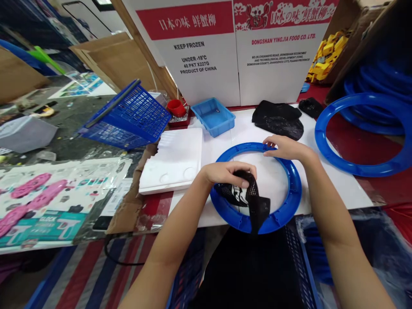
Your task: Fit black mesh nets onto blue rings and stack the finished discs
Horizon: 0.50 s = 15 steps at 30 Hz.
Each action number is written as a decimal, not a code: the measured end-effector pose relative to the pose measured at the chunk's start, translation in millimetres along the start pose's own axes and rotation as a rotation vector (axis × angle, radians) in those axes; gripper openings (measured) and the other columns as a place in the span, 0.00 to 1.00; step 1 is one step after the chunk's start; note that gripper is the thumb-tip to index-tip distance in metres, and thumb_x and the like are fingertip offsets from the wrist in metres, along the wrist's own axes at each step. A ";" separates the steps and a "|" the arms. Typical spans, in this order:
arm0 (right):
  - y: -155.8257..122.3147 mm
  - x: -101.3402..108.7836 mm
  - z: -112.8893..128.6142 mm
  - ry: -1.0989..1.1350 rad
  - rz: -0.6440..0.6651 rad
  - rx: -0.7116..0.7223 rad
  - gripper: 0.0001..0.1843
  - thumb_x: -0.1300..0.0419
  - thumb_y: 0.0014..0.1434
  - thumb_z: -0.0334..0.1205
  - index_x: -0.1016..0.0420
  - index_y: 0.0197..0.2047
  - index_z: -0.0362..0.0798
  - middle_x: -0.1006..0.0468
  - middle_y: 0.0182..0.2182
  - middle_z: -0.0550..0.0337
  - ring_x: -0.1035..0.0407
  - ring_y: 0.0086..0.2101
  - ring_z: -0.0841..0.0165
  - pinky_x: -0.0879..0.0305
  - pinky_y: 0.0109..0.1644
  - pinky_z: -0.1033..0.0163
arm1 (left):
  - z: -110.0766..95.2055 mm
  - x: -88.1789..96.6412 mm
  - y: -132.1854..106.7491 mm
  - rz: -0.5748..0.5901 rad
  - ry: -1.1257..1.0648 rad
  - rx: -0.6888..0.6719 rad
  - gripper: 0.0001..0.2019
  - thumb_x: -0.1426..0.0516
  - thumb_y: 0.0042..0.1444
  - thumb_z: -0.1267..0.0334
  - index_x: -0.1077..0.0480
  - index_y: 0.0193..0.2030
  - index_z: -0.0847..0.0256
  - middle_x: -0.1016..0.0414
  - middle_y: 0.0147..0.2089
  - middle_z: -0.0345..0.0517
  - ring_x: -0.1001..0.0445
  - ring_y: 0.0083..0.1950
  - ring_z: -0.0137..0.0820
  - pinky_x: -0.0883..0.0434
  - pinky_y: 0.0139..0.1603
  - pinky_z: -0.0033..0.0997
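Pinched in my left hand (223, 172) is a black mesh fabric piece (255, 199) with a white print and a dangling strip. It hangs over the left and near part of a flat blue plastic ring (293, 189) on the white work surface. My right hand (285, 147) is at the ring's far right rim, thumb and fingers apart; I cannot tell how firmly it touches. More black mesh fabric (277, 120) lies just beyond that hand, with a smaller black piece (310, 107) to its right.
A blue tray (214, 116), red cup (175, 108) and white foam slab (174, 159) stand at left, near a tilted blue basket (128, 116). More blue rings (328, 146) are stacked at right. A white carton (212, 86) closes off the back. A lined crate (363, 231) sits below right.
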State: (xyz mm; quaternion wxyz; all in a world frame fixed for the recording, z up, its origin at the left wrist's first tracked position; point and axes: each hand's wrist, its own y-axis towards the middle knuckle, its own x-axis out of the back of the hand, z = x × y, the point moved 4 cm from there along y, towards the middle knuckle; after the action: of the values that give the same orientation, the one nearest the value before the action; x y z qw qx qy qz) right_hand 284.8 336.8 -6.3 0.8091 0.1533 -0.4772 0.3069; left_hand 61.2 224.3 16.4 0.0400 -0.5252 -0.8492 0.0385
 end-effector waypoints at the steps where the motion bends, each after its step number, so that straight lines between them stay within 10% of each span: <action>1: 1.5 -3.0 3.4 -0.014 0.004 0.028 0.25 0.33 0.64 0.52 0.20 0.59 0.49 0.17 0.53 0.46 0.22 0.49 0.52 0.26 0.55 0.49 | 0.1 3.3 0.0 -0.118 0.041 -0.018 0.17 0.34 0.64 0.48 0.24 0.49 0.59 0.19 0.42 0.47 0.20 0.41 0.34 0.22 0.45 0.32; 6: 4.9 -4.6 23.5 0.005 -0.170 0.117 0.20 0.41 0.71 0.52 0.17 0.54 0.49 0.15 0.50 0.47 0.23 0.49 0.53 0.27 0.55 0.50 | 7.9 6.7 15.3 -0.512 0.638 -0.046 0.14 0.43 0.73 0.56 0.29 0.60 0.56 0.18 0.52 0.49 0.19 0.50 0.37 0.24 0.54 0.37; 15: -2.8 6.9 47.7 0.254 -0.267 0.144 0.21 0.43 0.72 0.55 0.17 0.43 0.48 0.14 0.39 0.55 0.25 0.40 0.61 0.31 0.48 0.57 | 31.5 -16.0 42.6 -0.348 1.204 -0.054 0.29 0.39 0.70 0.56 0.37 0.75 0.55 0.24 0.61 0.56 0.26 0.63 0.50 0.31 0.65 0.51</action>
State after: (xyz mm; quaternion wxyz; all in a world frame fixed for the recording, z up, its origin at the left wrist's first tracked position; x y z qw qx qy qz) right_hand 256.7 311.3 23.6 0.8832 0.2329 -0.3234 0.2471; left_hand 102.7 228.3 -19.9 0.5036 -0.3097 -0.7515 -0.2928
